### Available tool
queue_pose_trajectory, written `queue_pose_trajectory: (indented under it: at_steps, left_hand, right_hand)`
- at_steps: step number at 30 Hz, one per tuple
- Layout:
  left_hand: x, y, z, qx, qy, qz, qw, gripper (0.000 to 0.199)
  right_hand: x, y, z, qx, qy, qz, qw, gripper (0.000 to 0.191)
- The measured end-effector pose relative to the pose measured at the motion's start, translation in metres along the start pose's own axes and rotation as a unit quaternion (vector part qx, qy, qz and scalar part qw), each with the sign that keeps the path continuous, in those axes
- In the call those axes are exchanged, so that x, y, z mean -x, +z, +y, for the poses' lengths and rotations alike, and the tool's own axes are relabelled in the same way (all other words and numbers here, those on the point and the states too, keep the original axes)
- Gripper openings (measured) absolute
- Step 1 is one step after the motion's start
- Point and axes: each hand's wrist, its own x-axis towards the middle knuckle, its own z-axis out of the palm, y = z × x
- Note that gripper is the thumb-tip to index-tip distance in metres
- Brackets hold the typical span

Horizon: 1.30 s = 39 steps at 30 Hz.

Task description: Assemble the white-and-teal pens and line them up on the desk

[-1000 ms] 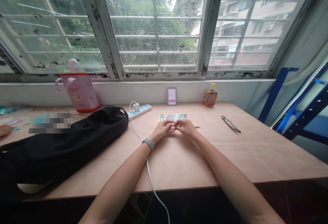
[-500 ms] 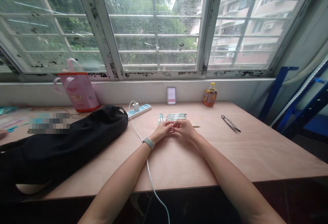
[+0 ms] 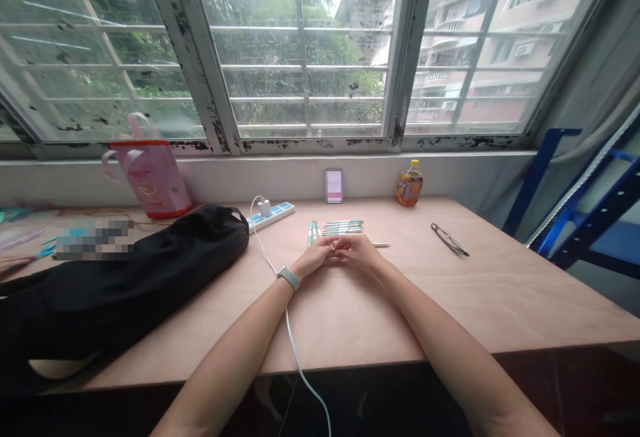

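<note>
My left hand (image 3: 320,252) and my right hand (image 3: 357,249) meet over the middle of the table, fingertips pressed together. Both are closed; whatever small thing they pinch is hidden by the fingers. Just beyond them lies a row of pens (image 3: 343,226), side by side. A few more pens (image 3: 313,230) rest at an angle to the left of that row. One gold-coloured pen-like piece (image 3: 381,244) sticks out to the right of my right hand, lying on the table.
A black bag (image 3: 165,270) covers the table's left part, near a pink bag (image 3: 153,177). A power strip (image 3: 273,214) with a white cable (image 3: 295,344), a phone (image 3: 334,186), a drink bottle (image 3: 409,185) and folded glasses (image 3: 450,239) surround the pens. Another person's hand (image 3: 13,262) shows far left.
My fingers have shifted slightly, with the right hand's fingers curling in against the left. The other person's hand at far left reaches further into view.
</note>
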Motion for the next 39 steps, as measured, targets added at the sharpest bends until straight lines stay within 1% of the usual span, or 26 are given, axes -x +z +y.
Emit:
queue_pose_trajectory:
  at_steps: [3, 5, 7, 10, 13, 17, 22, 24, 26, 27, 29, 31, 33, 35, 37, 39]
  left_hand:
    - [0.000, -0.001, 0.000, 0.006, -0.007, -0.013, 1.000, 0.033]
    - [-0.001, -0.003, -0.001, 0.013, -0.012, -0.006, 1.000, 0.037]
    - [-0.002, -0.004, -0.003, 0.020, -0.015, 0.013, 1.000, 0.038]
    - [-0.002, -0.006, -0.006, 0.016, -0.019, 0.043, 0.999, 0.033]
    - [-0.002, -0.006, -0.007, -0.004, -0.018, 0.047, 0.999, 0.026]
    - [-0.001, -0.005, -0.006, -0.024, -0.008, 0.059, 0.998, 0.021]
    - [-0.003, -0.003, -0.004, -0.034, -0.025, 0.076, 0.996, 0.021]
    - [-0.003, -0.003, -0.002, -0.075, -0.018, 0.090, 0.993, 0.022]
    - [-0.002, -0.005, 0.001, -0.185, -0.001, 0.111, 0.977, 0.024]
    - [-0.001, -0.006, 0.003, -0.257, 0.014, 0.120, 0.959, 0.026]
    - [0.003, -0.007, 0.007, -0.395, 0.052, 0.124, 0.909, 0.028]
    - [0.007, -0.005, 0.010, -0.486, 0.080, 0.106, 0.864, 0.028]
    - [0.010, -0.001, 0.012, -0.532, 0.088, 0.078, 0.838, 0.027]
    - [0.012, 0.005, 0.012, -0.557, 0.087, 0.056, 0.824, 0.026]
    - [0.012, 0.010, 0.012, -0.577, 0.084, 0.049, 0.811, 0.031]
    - [0.012, 0.013, 0.011, -0.595, 0.076, 0.056, 0.798, 0.035]
  right_hand:
    - [0.000, 0.000, 0.001, -0.014, -0.001, -0.009, 1.000, 0.008]
    - [0.000, 0.000, 0.000, -0.016, 0.003, -0.010, 1.000, 0.007]
    - [0.001, 0.000, -0.003, -0.017, 0.007, -0.010, 1.000, 0.009]
    - [0.002, -0.002, -0.008, -0.008, -0.002, 0.012, 1.000, 0.011]
    - [0.001, -0.005, -0.013, 0.014, -0.018, 0.033, 0.999, 0.012]
    - [-0.001, -0.013, -0.014, 0.032, -0.011, 0.037, 0.999, 0.010]
    - [-0.002, -0.017, -0.009, 0.056, 0.003, 0.031, 0.998, 0.013]
    - [-0.002, -0.017, -0.007, 0.081, 0.008, 0.023, 0.996, 0.012]
    - [-0.002, -0.018, -0.005, 0.103, 0.017, 0.019, 0.994, 0.011]
    - [-0.003, -0.018, -0.004, 0.109, 0.023, 0.017, 0.994, 0.011]
    - [-0.003, -0.020, -0.002, 0.112, 0.040, 0.017, 0.993, 0.013]
    - [-0.003, -0.022, -0.001, 0.116, 0.055, 0.014, 0.992, 0.014]
    - [-0.003, -0.024, -0.001, 0.127, 0.066, 0.005, 0.990, 0.016]
    - [-0.003, -0.026, -0.001, 0.140, 0.076, -0.018, 0.987, 0.017]
    - [-0.002, -0.028, -0.002, 0.153, 0.091, -0.042, 0.983, 0.019]
    - [-0.002, -0.031, -0.004, 0.165, 0.111, -0.055, 0.979, 0.021]
